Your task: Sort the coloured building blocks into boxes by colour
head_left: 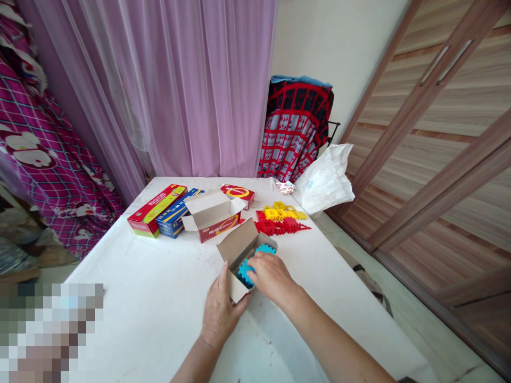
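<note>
An open cardboard box [238, 246] with its lid flap raised stands on the table in front of me. My left hand [221, 308] grips the near left end of it, thumb and fingers on either side of the corner. Blue toothed plastic pieces [244, 270] lie inside the box. At its opening, my right hand [272, 270] has its thumb and fingers closed on one blue piece; the fingertips are partly hidden. Just behind the box are loose red toothed pieces [281, 227] and yellow toothed pieces [282, 211].
Another open box [219, 227] stands behind, beside a blue box [171, 221], a long red-and-green box [155, 210] and a red box [247, 198]. A white plastic bag [325, 181] sits at the right back edge of the white-covered table [147, 298]. A wooden wardrobe [439, 175] stands right.
</note>
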The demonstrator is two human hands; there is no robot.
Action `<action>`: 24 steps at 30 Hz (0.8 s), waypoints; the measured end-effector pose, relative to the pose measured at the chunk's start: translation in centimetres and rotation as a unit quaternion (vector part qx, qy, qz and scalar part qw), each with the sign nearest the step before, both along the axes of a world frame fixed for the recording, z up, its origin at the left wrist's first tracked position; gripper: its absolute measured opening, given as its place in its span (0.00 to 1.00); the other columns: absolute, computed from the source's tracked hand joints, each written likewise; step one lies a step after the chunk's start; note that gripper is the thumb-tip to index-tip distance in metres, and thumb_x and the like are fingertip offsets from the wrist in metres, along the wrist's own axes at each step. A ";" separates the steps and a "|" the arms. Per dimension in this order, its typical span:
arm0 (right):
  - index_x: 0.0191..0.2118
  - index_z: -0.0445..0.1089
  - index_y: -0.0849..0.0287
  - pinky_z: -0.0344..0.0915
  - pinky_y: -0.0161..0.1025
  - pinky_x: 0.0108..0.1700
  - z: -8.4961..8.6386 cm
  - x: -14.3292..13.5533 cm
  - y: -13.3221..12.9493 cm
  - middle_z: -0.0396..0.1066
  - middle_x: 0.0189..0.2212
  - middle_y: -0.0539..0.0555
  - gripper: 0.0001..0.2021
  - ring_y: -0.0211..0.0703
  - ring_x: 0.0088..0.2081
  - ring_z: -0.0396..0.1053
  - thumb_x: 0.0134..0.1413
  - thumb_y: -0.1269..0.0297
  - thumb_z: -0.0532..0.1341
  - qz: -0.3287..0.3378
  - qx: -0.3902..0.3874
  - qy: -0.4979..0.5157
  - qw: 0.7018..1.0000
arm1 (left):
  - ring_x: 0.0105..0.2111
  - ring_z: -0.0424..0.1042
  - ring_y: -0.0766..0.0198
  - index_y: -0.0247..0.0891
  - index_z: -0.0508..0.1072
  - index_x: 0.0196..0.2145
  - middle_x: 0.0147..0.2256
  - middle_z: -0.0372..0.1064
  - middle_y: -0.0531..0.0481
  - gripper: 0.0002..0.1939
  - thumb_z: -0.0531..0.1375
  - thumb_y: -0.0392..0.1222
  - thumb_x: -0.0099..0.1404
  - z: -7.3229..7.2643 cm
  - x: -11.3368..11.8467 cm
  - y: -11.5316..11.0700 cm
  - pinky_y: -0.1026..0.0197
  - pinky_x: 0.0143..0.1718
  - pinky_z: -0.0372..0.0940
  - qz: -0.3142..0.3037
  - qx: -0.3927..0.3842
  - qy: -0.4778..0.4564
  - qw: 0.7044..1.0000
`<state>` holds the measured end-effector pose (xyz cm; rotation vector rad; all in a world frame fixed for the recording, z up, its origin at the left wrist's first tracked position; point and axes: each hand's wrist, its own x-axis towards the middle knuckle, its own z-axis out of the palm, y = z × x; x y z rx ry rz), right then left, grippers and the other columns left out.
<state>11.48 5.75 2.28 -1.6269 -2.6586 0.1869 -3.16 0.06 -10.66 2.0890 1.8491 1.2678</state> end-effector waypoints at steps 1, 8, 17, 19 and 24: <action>0.37 0.74 0.57 0.61 0.36 0.43 -0.2 0.0 0.1 0.75 0.38 0.56 0.09 0.44 0.41 0.71 0.57 0.65 0.56 -0.001 0.001 -0.011 1.000 | 0.52 0.70 0.49 0.39 0.39 0.67 0.57 0.64 0.34 0.46 0.62 0.46 0.59 0.0 0.0 0.0 0.48 0.48 0.68 -0.001 -0.005 -0.002 1.000; 0.38 0.74 0.58 0.62 0.37 0.45 -0.9 0.7 0.1 0.75 0.39 0.57 0.11 0.45 0.43 0.71 0.58 0.68 0.54 -0.010 -0.001 -0.027 1.000 | 0.50 0.71 0.49 0.38 0.40 0.67 0.57 0.64 0.34 0.47 0.62 0.47 0.59 0.1 0.1 0.0 0.48 0.47 0.68 0.002 0.003 -0.003 1.000; 0.43 0.72 0.56 0.59 0.37 0.49 0.6 4.5 2.0 0.73 0.44 0.56 0.13 0.45 0.47 0.68 0.57 0.72 0.54 -0.075 0.021 -0.002 0.997 | 0.46 0.73 0.50 0.37 0.41 0.67 0.52 0.69 0.35 0.45 0.61 0.49 0.60 0.5 0.1 -0.1 0.50 0.44 0.70 0.007 -0.018 0.003 1.000; 0.44 0.72 0.57 0.59 0.37 0.50 0.5 4.9 2.2 0.73 0.46 0.56 0.12 0.45 0.48 0.68 0.57 0.70 0.55 -0.067 0.010 0.005 0.998 | 0.46 0.73 0.50 0.37 0.41 0.67 0.52 0.69 0.36 0.45 0.61 0.48 0.60 0.6 0.1 -0.1 0.50 0.44 0.70 0.007 -0.015 0.005 1.000; 0.44 0.72 0.58 0.60 0.39 0.47 0.2 4.1 1.9 0.74 0.43 0.58 0.14 0.48 0.47 0.69 0.59 0.57 0.55 -0.097 0.000 -0.007 0.995 | 0.45 0.74 0.51 0.37 0.41 0.67 0.54 0.67 0.35 0.46 0.62 0.46 0.59 0.7 0.1 -0.2 0.51 0.42 0.70 0.009 -0.001 0.020 1.000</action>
